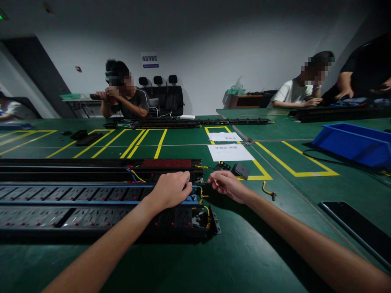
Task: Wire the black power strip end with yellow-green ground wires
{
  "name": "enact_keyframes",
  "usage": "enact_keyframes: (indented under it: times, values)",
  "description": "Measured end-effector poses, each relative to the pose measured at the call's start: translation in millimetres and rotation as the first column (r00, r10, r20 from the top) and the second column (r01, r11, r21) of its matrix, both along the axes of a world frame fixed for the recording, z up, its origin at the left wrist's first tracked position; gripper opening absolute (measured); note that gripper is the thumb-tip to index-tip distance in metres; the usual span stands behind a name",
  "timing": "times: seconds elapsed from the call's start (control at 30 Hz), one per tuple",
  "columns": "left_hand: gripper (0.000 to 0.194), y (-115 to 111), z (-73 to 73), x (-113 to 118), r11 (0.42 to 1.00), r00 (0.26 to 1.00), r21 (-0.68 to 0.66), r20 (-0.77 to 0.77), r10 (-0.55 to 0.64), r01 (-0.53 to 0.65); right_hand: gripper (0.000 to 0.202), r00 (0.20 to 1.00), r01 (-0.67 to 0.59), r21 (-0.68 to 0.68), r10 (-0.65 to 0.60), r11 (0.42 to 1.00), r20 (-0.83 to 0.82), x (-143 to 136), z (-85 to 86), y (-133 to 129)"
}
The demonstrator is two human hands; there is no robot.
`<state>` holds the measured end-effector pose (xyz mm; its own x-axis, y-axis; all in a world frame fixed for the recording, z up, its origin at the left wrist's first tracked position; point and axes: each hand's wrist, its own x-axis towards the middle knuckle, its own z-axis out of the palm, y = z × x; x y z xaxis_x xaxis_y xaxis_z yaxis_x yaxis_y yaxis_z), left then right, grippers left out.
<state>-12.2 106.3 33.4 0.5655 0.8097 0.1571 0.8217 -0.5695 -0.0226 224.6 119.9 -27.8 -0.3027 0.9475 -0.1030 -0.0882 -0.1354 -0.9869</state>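
Observation:
Long socket strips lie side by side on the green table, reaching out of view at the left. My left hand (172,189) rests over the right end of the blue-edged strip (91,193), fingers curled, what is beneath them hidden. Just beyond the strip ends is my right hand (227,185), its fingers pinched together on something too small to make out. Nearest me, the black strip (100,217) ends in a black bracket (215,224) with yellow wires. A dark red module (166,163) sits in the farther black channel, beside yellow and blue wires.
Behind my right hand lie a black block (241,170) and white papers (230,152). A yellow wire piece (269,190), a phone (357,228) and a blue bin (354,142) are at the right. People (125,95) work across the table near more strips (201,121).

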Motion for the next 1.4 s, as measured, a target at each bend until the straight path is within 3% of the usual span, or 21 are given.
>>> enact_keyframes:
  times: [1.4]
  values:
    - [0.019, -2.3, -1.7, -2.0, 1.0, 1.0, -0.008, 0.014, 0.004, -0.004, 0.035, 0.999, 0.015, -0.012, -0.015, 1.0, 0.042, -1.3, -0.8, -0.3]
